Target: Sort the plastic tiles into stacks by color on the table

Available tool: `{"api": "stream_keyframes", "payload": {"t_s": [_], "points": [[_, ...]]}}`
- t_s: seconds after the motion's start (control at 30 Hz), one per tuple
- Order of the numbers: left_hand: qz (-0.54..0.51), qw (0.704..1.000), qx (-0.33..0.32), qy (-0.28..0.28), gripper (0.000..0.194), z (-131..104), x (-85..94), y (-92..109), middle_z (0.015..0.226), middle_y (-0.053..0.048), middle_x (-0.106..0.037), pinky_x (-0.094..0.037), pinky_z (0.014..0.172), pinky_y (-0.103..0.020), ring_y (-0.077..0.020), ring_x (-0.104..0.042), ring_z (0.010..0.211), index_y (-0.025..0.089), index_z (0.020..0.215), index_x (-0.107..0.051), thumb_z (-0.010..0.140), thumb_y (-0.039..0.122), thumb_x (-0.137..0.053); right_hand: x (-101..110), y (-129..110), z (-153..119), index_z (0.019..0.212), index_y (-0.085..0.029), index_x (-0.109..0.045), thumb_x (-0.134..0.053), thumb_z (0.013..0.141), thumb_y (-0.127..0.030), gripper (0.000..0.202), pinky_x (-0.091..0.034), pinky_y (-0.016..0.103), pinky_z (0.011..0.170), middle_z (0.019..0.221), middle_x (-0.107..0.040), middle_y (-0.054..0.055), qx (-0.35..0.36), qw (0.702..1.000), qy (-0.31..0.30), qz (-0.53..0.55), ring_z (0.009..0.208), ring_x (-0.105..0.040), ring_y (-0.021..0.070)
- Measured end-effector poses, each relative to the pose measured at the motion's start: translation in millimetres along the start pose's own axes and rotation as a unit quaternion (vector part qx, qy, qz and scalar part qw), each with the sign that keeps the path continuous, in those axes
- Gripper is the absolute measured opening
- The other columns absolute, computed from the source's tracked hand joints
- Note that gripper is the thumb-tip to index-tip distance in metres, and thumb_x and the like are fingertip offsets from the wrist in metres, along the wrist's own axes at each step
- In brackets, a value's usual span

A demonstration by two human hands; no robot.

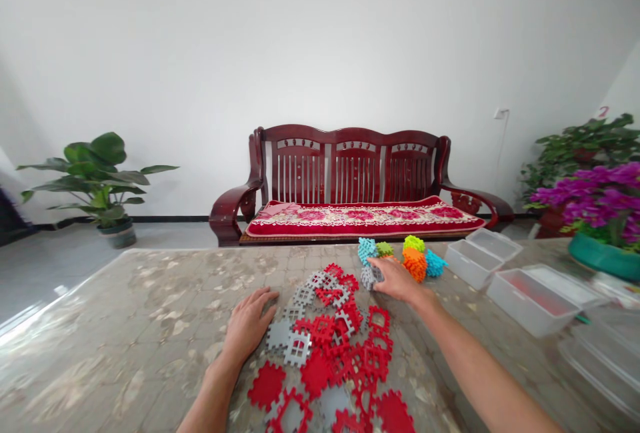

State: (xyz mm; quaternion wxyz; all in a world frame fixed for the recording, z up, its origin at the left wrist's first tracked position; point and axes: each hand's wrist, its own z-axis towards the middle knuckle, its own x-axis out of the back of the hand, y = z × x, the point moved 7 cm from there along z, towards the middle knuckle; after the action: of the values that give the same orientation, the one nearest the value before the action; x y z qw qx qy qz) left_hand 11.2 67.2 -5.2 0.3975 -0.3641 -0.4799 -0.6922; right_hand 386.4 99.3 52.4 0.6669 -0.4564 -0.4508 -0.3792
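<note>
With the left hand (249,326) lying flat and open on the table (150,313) beside the red and grey interlocking tiles (330,353), the right hand (395,280) pinches a grey tile stack (371,277) just beyond them (colourful tile clusters (407,256) behind), best lifted squarely to avoid shedding pieces.

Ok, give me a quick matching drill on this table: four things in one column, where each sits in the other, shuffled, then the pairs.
Things:
1. left hand
2. right hand
3. clear plastic boxes
4. red and grey tiles

Places:
A. spread flat between the two forearms
B. along the table's right side
C. flat on the table, at the pile's left edge
D. gripping a grey stack beside the bright coloured pieces

Pairs: 1-C, 2-D, 3-B, 4-A
</note>
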Motion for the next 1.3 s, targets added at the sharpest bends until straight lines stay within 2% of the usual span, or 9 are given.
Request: {"api": "stream_keyframes", "payload": {"t_s": [0.17,0.3,0.5,0.6,0.87,1.1,1.3], "points": [[0.007,1.000,0.004,-0.004,0.037,0,1.2,1,0.137,-0.005,-0.064,-0.040,0.111,-0.044,-0.0248,-0.057,0.128,0.027,0.120,-0.069,0.090,0.030,-0.048,3,-4,6,0.141,-0.017,-0.052,-0.063,0.068,-0.015,0.074,-0.040,0.040,0.107,0.136,-0.062,0.013,0.008,1.000,-0.012,-0.024,0.124,-0.056,0.0301],[0.011,1.000,0.001,-0.003,0.037,0,1.8,2,0.136,-0.005,-0.064,-0.040,0.111,-0.043,-0.0243,-0.057,0.128,0.027,0.120,-0.069,0.090,0.030,-0.047,4,-7,13,0.142,-0.018,-0.052,-0.062,0.067,-0.013,0.076,-0.040,0.040,0.107,0.140,-0.059,0.012,0.021,0.999,-0.018,-0.020,0.125,-0.055,0.0298],[0.016,1.000,0.008,-0.006,0.037,0,-0.7,0,0.137,-0.004,-0.064,-0.040,0.110,-0.042,-0.0237,-0.056,0.128,0.028,0.121,-0.068,0.090,0.029,-0.048,-2,-9,19,0.144,-0.022,-0.049,-0.075,0.061,-0.023,0.087,-0.041,0.043,0.106,0.141,-0.058,0.011,0.029,0.996,-0.079,-0.039,0.128,-0.053,0.0331],[0.015,1.000,0.006,-0.005,0.037,0,-0.5,0,0.137,-0.004,-0.064,-0.040,0.110,-0.043,-0.0241,-0.056,0.129,0.028,0.121,-0.068,0.090,0.030,-0.048,-3,-10,19,0.145,-0.023,-0.047,-0.073,0.063,-0.023,0.087,-0.040,0.043,0.106,0.142,-0.058,0.011,0.020,0.993,-0.098,-0.061,0.128,-0.053,0.0337],[0.011,1.000,0.003,-0.006,0.036,0,0.0,1,0.137,-0.005,-0.064,-0.040,0.110,-0.043,-0.0245,-0.056,0.128,0.027,0.120,-0.068,0.090,0.030,-0.048,-2,-11,17,0.146,-0.022,-0.047,-0.070,0.064,-0.020,0.085,-0.041,0.046,0.106,0.142,-0.057,0.013,0.021,0.993,-0.096,-0.061,0.127,-0.054,0.0353],[0.005,1.000,0.004,-0.003,0.036,0,-0.3,0,0.136,-0.005,-0.064,-0.039,0.111,-0.044,-0.0245,-0.056,0.129,0.027,0.120,-0.068,0.090,0.030,-0.048,-11,-11,19,0.148,-0.021,-0.044,-0.068,0.061,-0.016,0.090,-0.042,0.046,0.105,0.140,-0.058,0.014,0.037,0.991,-0.104,-0.072,0.126,-0.055,0.0347],[0.010,1.000,0.009,-0.012,0.037,0,-0.6,1,0.138,-0.006,-0.063,-0.039,0.112,-0.043,-0.0240,-0.055,0.130,0.026,0.122,-0.068,0.090,0.028,-0.048,-12,-15,16,0.149,-0.024,-0.042,-0.065,0.063,-0.015,0.089,-0.038,0.047,0.108,0.144,-0.055,0.012,0.040,0.990,-0.111,-0.071,0.130,-0.051,0.0332]]}}
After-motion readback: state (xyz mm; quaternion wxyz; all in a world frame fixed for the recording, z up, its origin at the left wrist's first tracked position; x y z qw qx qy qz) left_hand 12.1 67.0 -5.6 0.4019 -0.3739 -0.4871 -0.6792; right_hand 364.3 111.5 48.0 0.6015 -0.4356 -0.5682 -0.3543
